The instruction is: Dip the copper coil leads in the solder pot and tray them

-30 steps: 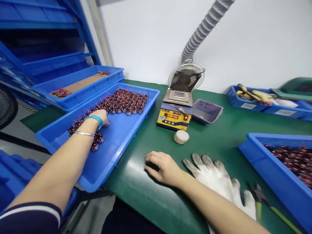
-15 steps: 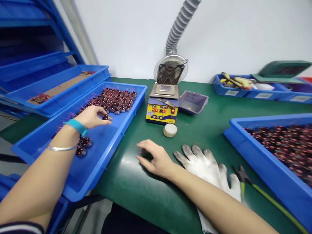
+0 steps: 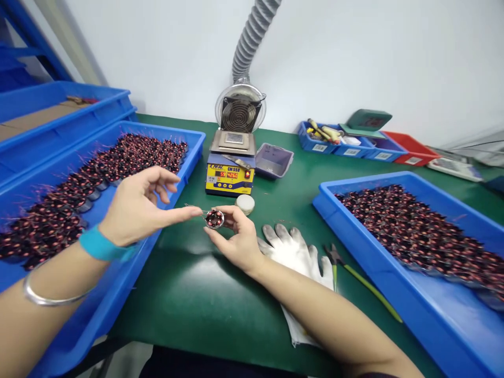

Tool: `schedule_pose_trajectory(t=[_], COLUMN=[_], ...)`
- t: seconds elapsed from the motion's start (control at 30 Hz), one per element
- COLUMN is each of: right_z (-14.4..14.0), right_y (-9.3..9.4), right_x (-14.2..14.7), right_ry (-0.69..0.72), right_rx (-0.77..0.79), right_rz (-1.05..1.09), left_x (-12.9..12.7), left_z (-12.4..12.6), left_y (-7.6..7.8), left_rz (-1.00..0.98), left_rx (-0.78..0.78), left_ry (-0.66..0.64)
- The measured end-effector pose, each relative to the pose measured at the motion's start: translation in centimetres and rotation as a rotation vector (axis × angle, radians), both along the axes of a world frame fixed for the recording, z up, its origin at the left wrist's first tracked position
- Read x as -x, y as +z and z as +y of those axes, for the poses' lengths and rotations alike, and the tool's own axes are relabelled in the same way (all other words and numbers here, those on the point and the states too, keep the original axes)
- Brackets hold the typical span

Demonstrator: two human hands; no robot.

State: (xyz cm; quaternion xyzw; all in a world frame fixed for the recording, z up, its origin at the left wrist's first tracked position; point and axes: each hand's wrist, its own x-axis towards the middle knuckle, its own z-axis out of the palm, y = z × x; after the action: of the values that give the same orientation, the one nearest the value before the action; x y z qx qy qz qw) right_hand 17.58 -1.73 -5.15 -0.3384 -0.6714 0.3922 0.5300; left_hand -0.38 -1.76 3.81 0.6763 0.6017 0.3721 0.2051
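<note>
Left hand (image 3: 136,205) is now reaching across from the left tray (image 3: 112,299) to the right hand (image 3: 240,241), having been pinching a wound part over that tray half a second ago. Its thumb is pointing at the part's edge, and its fingers are curling loosely, gripping nothing visible; whether the thumb tip is touching cannot be told. The right hand is gripping one wound part (image 3: 214,218) between thumb and fingers. The part is being held above the green bench (image 3: 197,304), its windings facing the camera, with thin wires (image 3: 192,206) projecting to the left. A turquoise band (image 3: 103,244) and a metal bangle (image 3: 49,301) are encircling the left wrist and forearm.

Just behind the right hand, a round white pad (image 3: 244,203) is lying in front of the heating unit (image 3: 229,181), whose red digits are glowing. A fan (image 3: 239,115) is standing upright behind it, under a grey duct (image 3: 252,39). A shallow bin (image 3: 289,161) is sitting beside the unit. The right forearm is passing over a white glove (image 3: 293,252); green-handled cutters (image 3: 334,255) are lying between glove and right tray (image 3: 366,247). Both trays are holding many similar parts.
</note>
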Motion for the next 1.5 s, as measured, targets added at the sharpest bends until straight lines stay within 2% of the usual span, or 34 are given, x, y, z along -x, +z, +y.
schedule_pose_trajectory(t=[0.07,0.13,0.27,0.37,0.57,0.77,0.83,0.9,1.0,1.07,1.17,1.37,1.43,1.5], right_z=[0.0,0.0,-0.1,-0.1,-0.4,-0.9,-0.9,-0.8,-0.6,-0.5,-0.2,0.1,0.1,0.1], right_y=[0.1,0.2,0.2,0.2,0.2,0.5,0.6,0.6,0.4,0.3,0.3,0.5,0.5,0.5], right_x=[0.2,0.2,0.2,0.1,0.3,0.3,0.3,0.3,0.2,0.1,0.0,-0.2,-0.2,-0.2], right_ry=[0.005,0.001,-0.066,-0.087,-0.037,-0.002,-0.02,-0.036,-0.052,-0.067,-0.074,-0.105,-0.107,-0.105], right_rx=[0.051,0.064,0.052,0.047,0.053,0.101,0.105,0.097,0.073,0.064,0.075,0.087,0.081,0.069], right_rz=[0.06,0.082,0.039,0.027,0.008,0.03,0.036,0.041,0.033,0.01,-0.01,0.006,0.01,0.013], left_x=[0.1,-0.9,-3.7,-4.5,-3.8,-2.4,-1.7,-1.3,-1.7,-2.5,-3.3,-2.5,-2.2,-2.2], left_z=[0.3,0.3,-0.1,-0.4,-0.1,1.6,1.9,1.8,1.0,0.3,-0.2,0.4,0.7,0.7], left_y=[-0.5,-1.6,-2.9,-2.8,-3.0,-2.8,-2.6,-2.4,-2.4,-2.3,-2.1,-2.1,-2.2,-2.4], left_rz=[-0.121,-0.268,-0.573,-0.624,-0.621,-0.856,-0.881,-0.821,-0.591,-0.471,-0.521,-0.934,-0.964,-0.92], left_rx=[0.311,0.497,0.406,0.385,0.335,0.088,0.031,0.117,0.374,0.439,0.406,0.221,0.207,0.295], left_ry=[-0.134,-0.212,-0.067,-0.024,-0.056,0.195,0.235,0.157,-0.08,-0.15,-0.104,0.123,0.128,0.069])
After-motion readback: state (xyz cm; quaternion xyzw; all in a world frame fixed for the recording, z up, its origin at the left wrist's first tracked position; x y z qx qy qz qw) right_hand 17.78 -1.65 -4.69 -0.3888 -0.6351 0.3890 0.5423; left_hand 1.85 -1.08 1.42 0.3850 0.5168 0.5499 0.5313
